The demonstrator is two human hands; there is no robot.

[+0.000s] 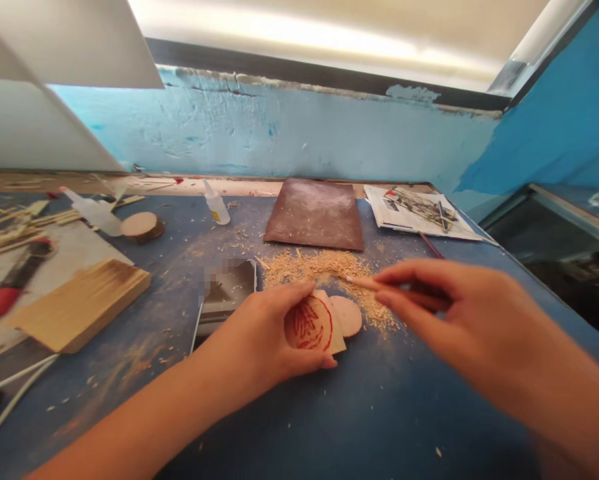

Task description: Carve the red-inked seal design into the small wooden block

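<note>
My left hand [272, 327] is closed around a pale wooden piece [319, 327] marked with a red leaf-like pattern inside a red curved line. Just right of that piece, a pale round disc with an uneven edge [348, 316] lies on the blue table. Between thumb and fingers, my right hand [429, 297] pinches a thin light-coloured stick [362, 283], its tip pointing left over a heap of wood shavings [319, 263]. The far end of the stick is hidden by my fingers. Left of my left hand, a phone [229, 287] lies partly covered by my wrist.
A brown board [316, 213] lies behind the shavings, with papers [424, 212] on its right. A small glue bottle [216, 205], a round wood slice [142, 227], a wooden block [86, 303], a red-and-black cutter [16, 277] and thin wood strips [14, 230] are at left.
</note>
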